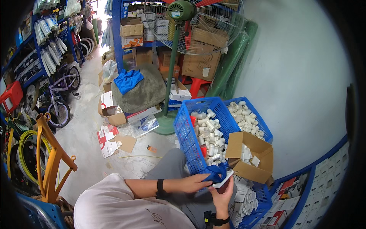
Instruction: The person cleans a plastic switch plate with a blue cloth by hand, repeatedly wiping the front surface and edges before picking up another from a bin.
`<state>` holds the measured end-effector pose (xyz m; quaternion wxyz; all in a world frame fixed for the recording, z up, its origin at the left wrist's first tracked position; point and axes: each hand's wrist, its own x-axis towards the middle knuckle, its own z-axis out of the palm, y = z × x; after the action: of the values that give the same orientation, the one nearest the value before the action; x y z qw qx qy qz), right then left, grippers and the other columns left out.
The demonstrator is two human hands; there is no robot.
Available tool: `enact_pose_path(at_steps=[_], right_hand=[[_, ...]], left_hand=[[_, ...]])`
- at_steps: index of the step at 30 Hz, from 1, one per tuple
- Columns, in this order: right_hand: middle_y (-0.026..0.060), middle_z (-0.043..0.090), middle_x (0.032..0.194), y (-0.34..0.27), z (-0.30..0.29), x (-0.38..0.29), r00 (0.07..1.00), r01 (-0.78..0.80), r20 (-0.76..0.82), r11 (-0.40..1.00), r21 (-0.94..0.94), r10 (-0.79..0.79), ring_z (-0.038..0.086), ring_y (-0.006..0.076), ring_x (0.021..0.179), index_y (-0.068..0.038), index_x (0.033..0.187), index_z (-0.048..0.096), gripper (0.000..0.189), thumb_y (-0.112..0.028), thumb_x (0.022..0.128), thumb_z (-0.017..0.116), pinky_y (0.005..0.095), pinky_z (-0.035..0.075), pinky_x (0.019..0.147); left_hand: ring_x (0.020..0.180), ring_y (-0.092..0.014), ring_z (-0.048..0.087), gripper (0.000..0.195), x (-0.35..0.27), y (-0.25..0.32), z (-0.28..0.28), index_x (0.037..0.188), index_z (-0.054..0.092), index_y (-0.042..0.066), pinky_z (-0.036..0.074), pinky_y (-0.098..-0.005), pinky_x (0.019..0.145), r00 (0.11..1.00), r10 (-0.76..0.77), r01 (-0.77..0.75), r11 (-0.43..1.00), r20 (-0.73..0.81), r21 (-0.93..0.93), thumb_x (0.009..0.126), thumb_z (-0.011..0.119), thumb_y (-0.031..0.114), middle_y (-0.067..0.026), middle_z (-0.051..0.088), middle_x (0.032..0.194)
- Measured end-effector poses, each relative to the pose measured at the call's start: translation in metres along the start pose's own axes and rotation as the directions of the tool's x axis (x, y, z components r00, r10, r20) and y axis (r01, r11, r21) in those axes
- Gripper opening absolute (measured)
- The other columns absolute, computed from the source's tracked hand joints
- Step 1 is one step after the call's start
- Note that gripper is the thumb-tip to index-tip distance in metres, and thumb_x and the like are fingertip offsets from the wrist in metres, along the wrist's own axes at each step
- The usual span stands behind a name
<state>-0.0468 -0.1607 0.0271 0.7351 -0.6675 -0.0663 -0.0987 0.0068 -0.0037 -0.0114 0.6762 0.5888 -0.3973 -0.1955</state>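
Observation:
My left hand [196, 183] holds a bunched dark-blue cloth [216, 173] against a flat white square plate [224, 180], perhaps a wall-switch panel. The fingers and thumb of my right hand [222, 197] grip that plate by its edges, tilted up above my lap. Just past my hands stands an open cardboard box [254, 172] with several white square pieces [255, 161] inside. Below it, a blue plastic crate [258, 213] is heaped with thin white pieces [244, 197], partly hidden by my right arm. The plate's underside is mostly hidden.
A blue crate [183, 134] of white plastic pipe fittings [211, 126] stands ahead, with another crate [264, 126] of fittings beside it. Beyond rises a pedestal fan [173, 63]. An orange metal frame [57, 151] and a small bicycle [61, 94] are at left. Boxed shelves [320, 183] line the right.

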Motion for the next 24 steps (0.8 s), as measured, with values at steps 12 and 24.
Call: enact_pose_path(at_steps=[12,24], right_hand=[[0.0124,0.045,0.121,0.02,-0.005,0.005,0.998,-0.031,0.059,0.998,0.057,0.027,0.048,0.0212,0.111,0.001,0.132,0.024,0.088,-0.005,0.065,0.08,0.0333,0.039,0.096],[0.0107,0.035,0.129,0.013,-0.001,0.004,0.998,0.06,0.026,0.996,-0.063,-0.059,0.045,0.0222,0.118,0.001,0.136,0.025,0.092,0.0,0.062,0.08,0.0382,0.039,0.1]], left_hand=[[0.088,-0.008,0.044,0.031,-0.012,0.019,0.0,0.118,0.047,0.001,0.038,-0.0248,0.08,0.989,-0.149,0.143,0.958,-0.006,-0.249,0.096,0.044,0.023,0.0016,0.051,0.094],[0.063,-0.007,0.054,0.033,-0.009,0.008,-0.007,0.123,0.048,0.008,0.046,-0.021,0.053,0.945,-0.323,0.286,0.891,-0.051,-0.353,0.097,0.038,0.026,0.0006,0.056,0.084]])
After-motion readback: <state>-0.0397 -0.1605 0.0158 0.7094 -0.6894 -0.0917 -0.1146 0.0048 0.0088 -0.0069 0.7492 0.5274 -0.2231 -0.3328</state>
